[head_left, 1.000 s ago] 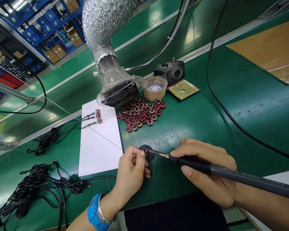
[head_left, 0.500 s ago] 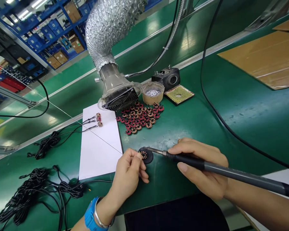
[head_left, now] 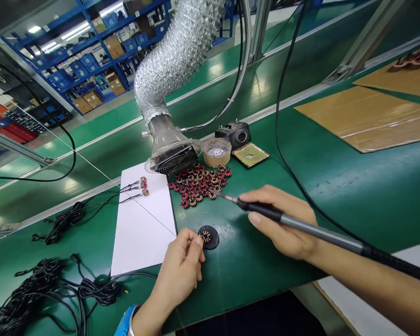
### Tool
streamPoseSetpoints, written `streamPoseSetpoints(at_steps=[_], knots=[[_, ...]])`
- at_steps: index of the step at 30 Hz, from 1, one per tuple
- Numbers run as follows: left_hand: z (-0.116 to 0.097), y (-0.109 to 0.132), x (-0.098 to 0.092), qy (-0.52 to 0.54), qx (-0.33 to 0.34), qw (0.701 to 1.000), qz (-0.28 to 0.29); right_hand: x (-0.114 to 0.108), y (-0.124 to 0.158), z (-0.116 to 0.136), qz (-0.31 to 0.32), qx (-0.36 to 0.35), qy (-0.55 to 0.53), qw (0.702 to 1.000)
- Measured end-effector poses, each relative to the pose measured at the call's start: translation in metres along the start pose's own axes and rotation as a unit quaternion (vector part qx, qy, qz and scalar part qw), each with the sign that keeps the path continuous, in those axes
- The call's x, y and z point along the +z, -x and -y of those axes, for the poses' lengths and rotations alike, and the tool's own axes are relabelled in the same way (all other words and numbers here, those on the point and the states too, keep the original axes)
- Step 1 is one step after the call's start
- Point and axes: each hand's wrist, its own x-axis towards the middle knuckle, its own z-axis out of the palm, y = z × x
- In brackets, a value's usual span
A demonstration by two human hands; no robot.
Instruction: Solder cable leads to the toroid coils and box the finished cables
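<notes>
My left hand [head_left: 182, 261] is closed in a pinch on a thin solder wire [head_left: 140, 204], which runs in from the upper left. Its fingertips are at the edge of a small copper-wound ring coil [head_left: 206, 236]; whether they also grip the coil is hidden. Under the coil lies a round black pad [head_left: 213, 239] on the bench. In my right hand [head_left: 287, 224] is a soldering iron [head_left: 311, 228], held like a pen. Its tip points left, above and apart from the coil, in front of a pile of red and copper-coloured ring coils [head_left: 199, 184].
A fume extractor hood [head_left: 175, 156] hangs over the pile. Behind stand a tub with silvery contents [head_left: 217, 151], a yellow sponge tray [head_left: 250, 155] and a black iron holder [head_left: 236, 134]. White board [head_left: 140, 242], black cables [head_left: 38, 284] lie left; cardboard [head_left: 371, 116] lies right.
The soldering iron has lifted off the black pad's edge, up toward the coil pile. My left hand stays beside the coil. The whole view has shifted slightly.
</notes>
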Motion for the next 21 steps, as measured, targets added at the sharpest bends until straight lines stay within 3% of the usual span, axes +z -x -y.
streamPoseSetpoints(at_steps=[5,9,12,16,21], knots=[[-0.004,0.005,0.001,-0.057,0.046,0.997,-0.016,-0.011,-0.046,-0.049,-0.030,-0.047,0.116,0.992],[0.002,0.005,0.000,-0.138,0.095,0.985,-0.051,-0.011,-0.050,-0.078,-0.002,-0.062,0.133,0.989],[0.004,0.004,0.000,-0.189,0.098,0.976,-0.050,-0.004,-0.033,-0.069,0.021,-0.096,0.122,0.988],[0.003,0.004,0.000,-0.233,0.104,0.965,-0.057,0.018,-0.007,-0.037,0.068,-0.170,0.077,0.980],[0.005,0.001,0.003,-0.270,0.113,0.955,-0.055,0.045,0.008,-0.018,0.212,-0.143,0.026,0.966]])
